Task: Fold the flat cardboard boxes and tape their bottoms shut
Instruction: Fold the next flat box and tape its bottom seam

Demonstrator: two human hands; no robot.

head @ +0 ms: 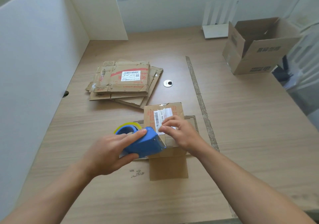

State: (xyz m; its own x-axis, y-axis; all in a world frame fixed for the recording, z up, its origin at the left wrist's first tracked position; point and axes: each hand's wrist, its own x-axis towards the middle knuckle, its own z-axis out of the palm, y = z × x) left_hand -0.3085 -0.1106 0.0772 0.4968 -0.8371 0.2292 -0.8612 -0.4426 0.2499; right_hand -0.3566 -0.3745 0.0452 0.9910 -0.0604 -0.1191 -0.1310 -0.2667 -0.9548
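I was in the middle of the taping step: the small box (164, 115) sat bottom-up on the worktop (241, 137) just in front of me, its spread flaps lying flat around it. My left hand (110, 153) gripped the blue tape dispenser (145, 144) at the box's left edge, forefinger stretched along its top. The curled fingers of my right hand (181, 134) pinched the tape end (160, 135) down near the white label (161, 118). As I judged it, the next move was to keep that end anchored and draw the dispenser across the seam, then tear the strip on the blade. The stack of flat boxes (124, 80) waited farther off to the left, not yet folded. At the far right stood an open box (259, 51), upright with its flaps up; what I could see of its inside held nothing, though its floor was partly hidden. Whether anything lay under the small box I could not tell.
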